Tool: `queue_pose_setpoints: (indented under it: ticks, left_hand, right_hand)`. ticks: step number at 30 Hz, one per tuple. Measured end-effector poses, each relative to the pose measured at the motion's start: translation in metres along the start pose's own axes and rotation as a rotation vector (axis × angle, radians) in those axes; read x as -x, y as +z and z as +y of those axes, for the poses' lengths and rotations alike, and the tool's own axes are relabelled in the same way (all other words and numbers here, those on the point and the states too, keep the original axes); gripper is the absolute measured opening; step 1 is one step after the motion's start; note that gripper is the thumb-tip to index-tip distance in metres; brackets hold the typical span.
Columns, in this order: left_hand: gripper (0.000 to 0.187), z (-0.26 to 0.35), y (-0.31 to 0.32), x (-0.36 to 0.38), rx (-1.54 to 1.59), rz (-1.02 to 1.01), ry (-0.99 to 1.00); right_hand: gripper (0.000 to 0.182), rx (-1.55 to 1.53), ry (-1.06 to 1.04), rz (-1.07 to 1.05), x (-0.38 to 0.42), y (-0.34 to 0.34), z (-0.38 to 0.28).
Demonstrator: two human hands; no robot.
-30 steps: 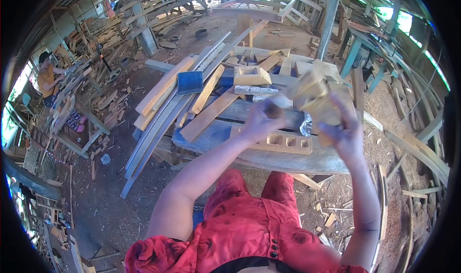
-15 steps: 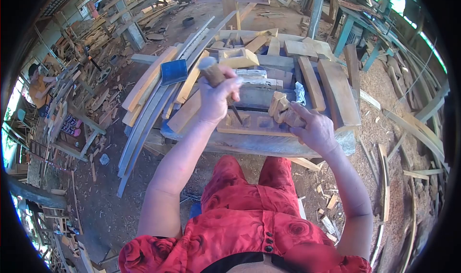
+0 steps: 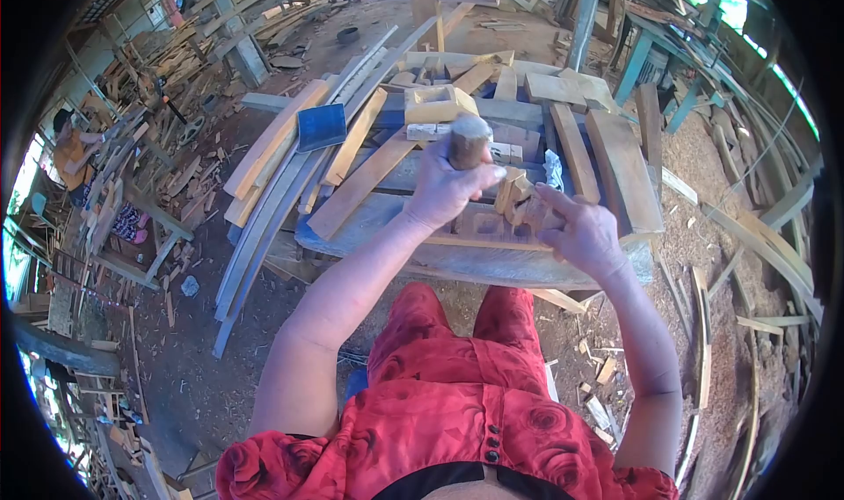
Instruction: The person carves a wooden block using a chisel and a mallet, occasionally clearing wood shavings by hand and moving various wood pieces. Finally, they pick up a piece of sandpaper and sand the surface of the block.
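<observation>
My left hand [image 3: 444, 188] is closed round the thick, worn wooden handle of a chisel [image 3: 470, 144], its butt end facing up towards me. The hand hides the chisel's blade. Just to its right, my right hand [image 3: 587, 236] grips a wooden mallet [image 3: 519, 199], whose blocky head is close to my left hand. Below both hands, a length of timber [image 3: 450, 236] with square holes cut in it lies along the near edge of the wooden bench [image 3: 387, 245]. My left hand and the mallet cover part of the timber.
Several planks [image 3: 615, 170] and a hollow wooden block [image 3: 435, 105] lie on the bench. At its left, a blue tray [image 3: 322, 128] rests on long boards [image 3: 272, 201]. A crumpled pale wrapper [image 3: 553, 170] lies beyond my right hand. Another person [image 3: 75, 153] is at far left.
My left hand has moved right with the chisel, nearer the mallet. The chisel's handle is more upright, and its blade, visible before, is now hidden. My right hand has barely shifted.
</observation>
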State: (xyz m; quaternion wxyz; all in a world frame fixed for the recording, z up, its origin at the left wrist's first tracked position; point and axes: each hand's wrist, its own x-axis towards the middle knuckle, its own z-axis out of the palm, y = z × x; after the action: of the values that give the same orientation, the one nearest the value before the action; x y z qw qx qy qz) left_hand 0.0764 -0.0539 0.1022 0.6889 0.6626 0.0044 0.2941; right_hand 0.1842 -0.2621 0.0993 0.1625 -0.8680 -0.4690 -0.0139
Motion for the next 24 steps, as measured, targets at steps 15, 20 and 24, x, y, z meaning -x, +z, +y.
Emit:
queue_pose_setpoints:
  ticks: [15, 20, 24]
  left_hand:
    - [0.023, -0.003, 0.007, 0.006, -0.065, -0.025, -0.007]
    - [0.027, -0.014, 0.007, 0.005, -0.104, -0.073, 0.076]
    - [0.033, -0.011, 0.013, 0.009, -0.047, -0.12, 0.055]
  right_hand:
    - [0.061, -0.443, -0.35, 0.191, -0.026, -0.138, -0.066]
    - [0.061, -0.615, -0.406, 0.479, -0.016, -0.142, -0.077]
    - [0.064, -0.213, -0.451, 0.317, -0.016, -0.141, -0.074]
